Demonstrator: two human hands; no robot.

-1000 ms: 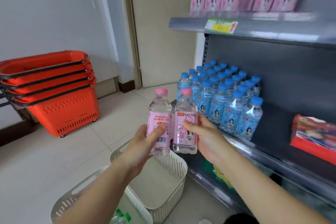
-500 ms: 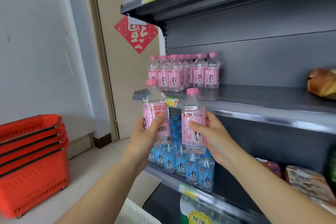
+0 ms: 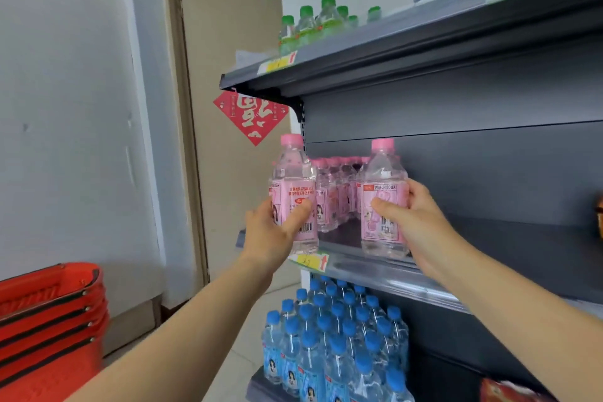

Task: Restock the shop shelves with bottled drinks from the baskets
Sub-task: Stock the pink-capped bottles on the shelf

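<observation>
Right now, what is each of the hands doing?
Left hand: grips a pink soda bottle.
Right hand: grips a second pink bottle.

My left hand (image 3: 270, 232) grips the left bottle (image 3: 293, 192) by its label, thumb across the front. The bottle is pink-capped, upright and held in front of the left corner of the middle shelf (image 3: 505, 238). My right hand (image 3: 421, 222) grips the right bottle (image 3: 383, 206), marked PEACH SODA, also upright, with its base at the shelf's front edge; contact not discernible. Shelved pink bottles (image 3: 336, 192) stand behind, between the two. Blue-capped bottles (image 3: 332, 336) sit on the shelf below, green-capped bottles (image 3: 313, 23) above. Stacked red baskets (image 3: 49, 320) are far left.
</observation>
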